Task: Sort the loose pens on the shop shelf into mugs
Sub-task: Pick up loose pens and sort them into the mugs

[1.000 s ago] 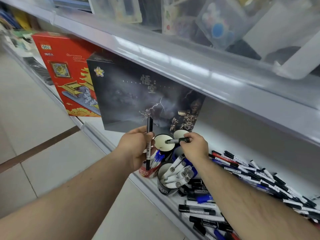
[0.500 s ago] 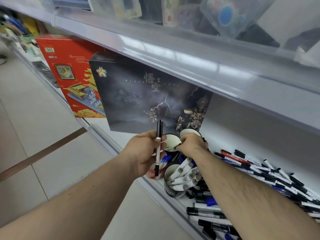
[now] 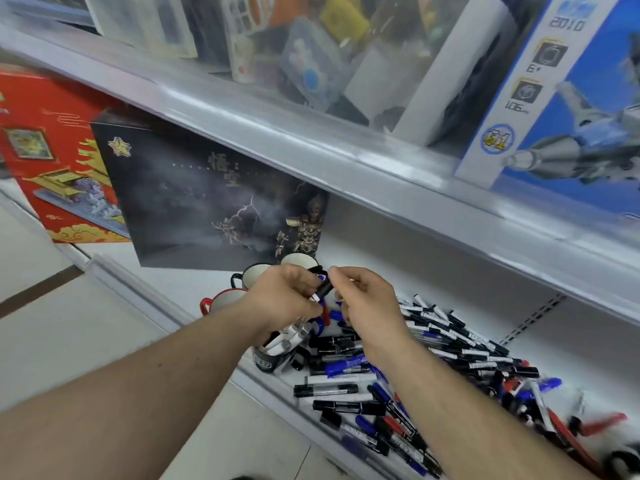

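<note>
Sorting is mid-drop: left hand [image 3: 284, 299] and right hand [image 3: 363, 299] both pinch a black pen [image 3: 323, 291] above the mugs [image 3: 254, 275], which next needs lowering into one.

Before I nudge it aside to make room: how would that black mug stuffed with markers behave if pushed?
The black mug sits near the shelf's front edge, so a push outward risks dropping it. Its markers lean and stick out above the rim, which probably makes it top-heavy and tippy. It looks rigid and likely breakable.

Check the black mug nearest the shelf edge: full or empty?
Holding pens, not empty: the black mug has white marker ends sticking up out of it.
</note>
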Tool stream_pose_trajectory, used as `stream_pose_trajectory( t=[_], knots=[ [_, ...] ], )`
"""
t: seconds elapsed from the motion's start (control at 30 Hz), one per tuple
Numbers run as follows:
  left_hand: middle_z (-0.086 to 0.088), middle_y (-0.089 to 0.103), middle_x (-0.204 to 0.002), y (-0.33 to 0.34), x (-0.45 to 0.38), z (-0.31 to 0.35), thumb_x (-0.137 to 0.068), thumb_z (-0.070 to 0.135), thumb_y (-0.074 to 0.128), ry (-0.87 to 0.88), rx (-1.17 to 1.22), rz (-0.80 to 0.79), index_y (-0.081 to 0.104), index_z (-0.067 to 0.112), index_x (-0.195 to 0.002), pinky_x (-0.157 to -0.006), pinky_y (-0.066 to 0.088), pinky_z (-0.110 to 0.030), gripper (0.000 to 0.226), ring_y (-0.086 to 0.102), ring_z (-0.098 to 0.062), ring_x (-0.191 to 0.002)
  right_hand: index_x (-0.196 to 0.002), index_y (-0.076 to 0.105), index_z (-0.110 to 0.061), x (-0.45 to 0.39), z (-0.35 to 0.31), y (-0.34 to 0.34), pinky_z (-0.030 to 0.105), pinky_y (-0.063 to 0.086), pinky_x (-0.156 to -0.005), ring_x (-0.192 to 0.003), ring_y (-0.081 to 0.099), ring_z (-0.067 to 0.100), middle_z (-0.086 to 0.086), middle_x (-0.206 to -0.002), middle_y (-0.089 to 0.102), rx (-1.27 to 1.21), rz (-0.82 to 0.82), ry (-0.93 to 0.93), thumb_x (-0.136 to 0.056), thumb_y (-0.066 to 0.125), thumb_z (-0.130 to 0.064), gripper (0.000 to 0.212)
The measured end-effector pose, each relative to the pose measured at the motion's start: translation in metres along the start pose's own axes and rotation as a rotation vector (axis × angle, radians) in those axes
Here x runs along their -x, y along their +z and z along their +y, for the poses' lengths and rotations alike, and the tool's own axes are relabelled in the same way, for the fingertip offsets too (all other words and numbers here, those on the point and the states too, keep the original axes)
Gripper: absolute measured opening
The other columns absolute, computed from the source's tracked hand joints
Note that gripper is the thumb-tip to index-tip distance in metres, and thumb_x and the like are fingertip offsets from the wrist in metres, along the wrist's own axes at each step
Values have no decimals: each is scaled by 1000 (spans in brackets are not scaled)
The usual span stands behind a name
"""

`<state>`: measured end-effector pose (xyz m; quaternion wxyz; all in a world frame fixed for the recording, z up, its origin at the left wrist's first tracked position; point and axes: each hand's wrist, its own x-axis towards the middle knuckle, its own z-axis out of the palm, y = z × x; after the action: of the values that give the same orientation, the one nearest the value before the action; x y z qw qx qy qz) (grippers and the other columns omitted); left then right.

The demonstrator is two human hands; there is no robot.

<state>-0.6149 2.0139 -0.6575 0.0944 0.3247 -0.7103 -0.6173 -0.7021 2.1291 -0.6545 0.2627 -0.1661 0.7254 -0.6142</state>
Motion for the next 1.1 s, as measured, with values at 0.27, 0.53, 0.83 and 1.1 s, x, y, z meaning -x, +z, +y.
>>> stream_pose_trajectory(
  t=[0.27, 0.53, 0.83, 1.1],
  knots=[
    [-1, 73, -98, 68, 19, 40, -86, 7, 72, 75, -177, -358, 69, 19, -92, -65, 51, -14, 14, 66, -11, -83, -87, 66, -13, 48, -9, -96, 30, 46, -53, -49, 56, 17, 4, -69, 62, 24, 165, 40, -91, 67, -5, 9],
    [3, 74, -91, 181, 37, 74, -79, 10, 79, 275, -291, -536, 71, 25, -87, -85, 56, -30, 18, 69, -10, -84, -84, 64, -5, 102, -5, -214, 28, 54, -59, -59, 63, 19, 12, -70, 65, -38, 339, 125, -92, 63, 0, 10],
    [8, 64, -120, 300, 49, 82, -83, 26, 76, 456, -373, -639, 58, 25, -133, -92, 50, -27, 53, 64, -9, -99, -74, 59, -2, 151, 19, -380, 26, 56, -51, -52, 65, 21, 14, -68, 61, 10, 767, 171, -87, 66, 8, 18],
    [14, 70, -99, 353, 46, 60, -81, 21, 74, 402, -464, -683, 64, 31, -115, -82, 52, -22, 37, 64, -1, -91, -83, 66, -22, 144, 73, -488, 13, 37, -53, -77, 62, 21, 3, -87, 68, 885, 854, 291, -83, 67, -16, 5]
  ],
)
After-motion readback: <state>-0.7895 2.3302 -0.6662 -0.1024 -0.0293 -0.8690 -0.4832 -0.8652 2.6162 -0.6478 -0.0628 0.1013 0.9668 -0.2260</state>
